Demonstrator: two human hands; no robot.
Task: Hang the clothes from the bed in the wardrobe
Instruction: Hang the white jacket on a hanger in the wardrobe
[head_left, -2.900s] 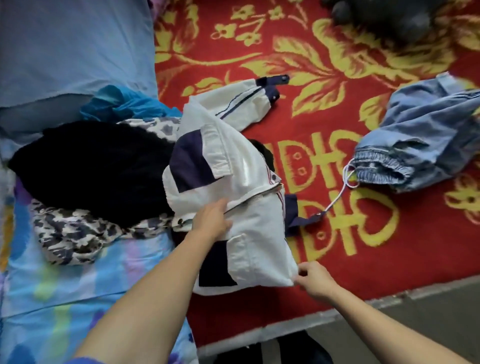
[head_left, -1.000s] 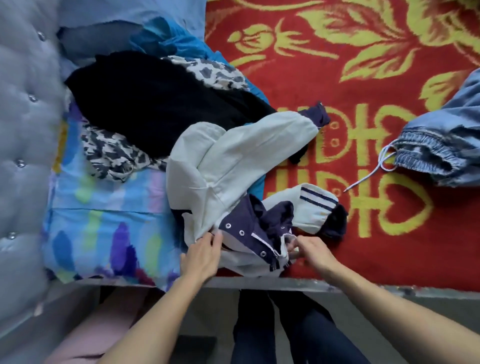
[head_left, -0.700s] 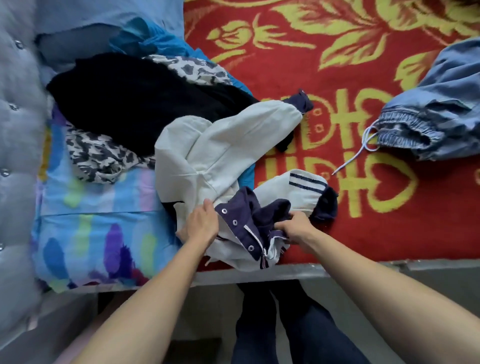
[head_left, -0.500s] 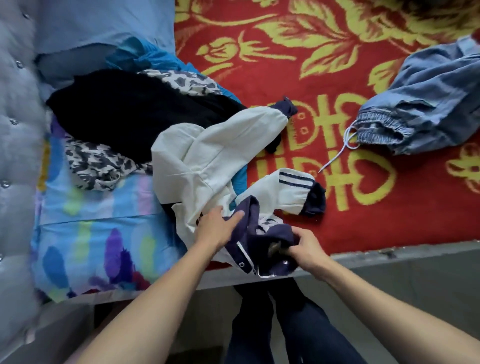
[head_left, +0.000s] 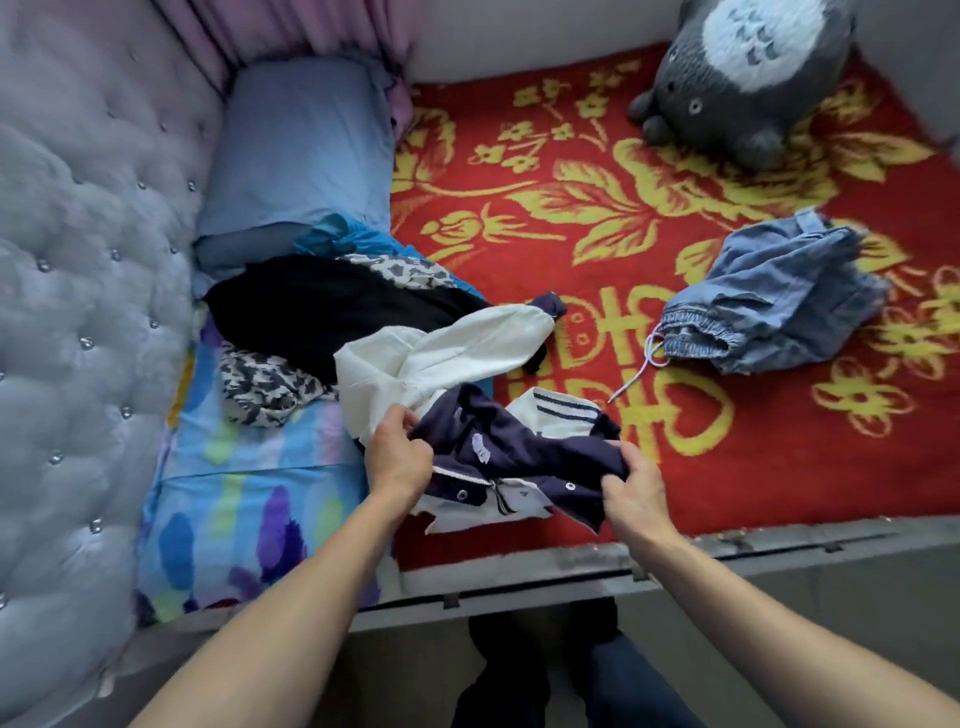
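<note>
- Fingers of my left hand (head_left: 397, 457) are curled, thumb and fingers pinching navy fabric of the white-and-navy jacket (head_left: 498, 441); my right hand (head_left: 631, 493) is bunched tight round a fistful of the same navy part.
- Jacket sits at the near edge of the bed, just beyond the grey bed rail (head_left: 779, 545), partly on the red blanket (head_left: 571, 208), partly on the multicolour sheet (head_left: 234, 493).
- Open room: bare red blanket to the right of the jacket; denim trousers (head_left: 779, 306) well apart; grey plush toy (head_left: 743, 78) in the far corner.
- Left side is walled by the tufted headboard (head_left: 78, 260), with a blue pillow (head_left: 301, 145) beside it.
- Pile just left of the jacket: black garment (head_left: 311, 306) touching the white sleeve, leopard-print garment (head_left: 265, 384), blue garment (head_left: 353, 236).
- Jacket look: crumpled, white body and sleeves, navy cuffs, navy stripes on one sleeve, snap buttons and a zip showing between my hands.
- Pose: both bare forearms reach forward, backs of hands up, navy cloth spanning between them; can't tell if it's lifted clear.
</note>
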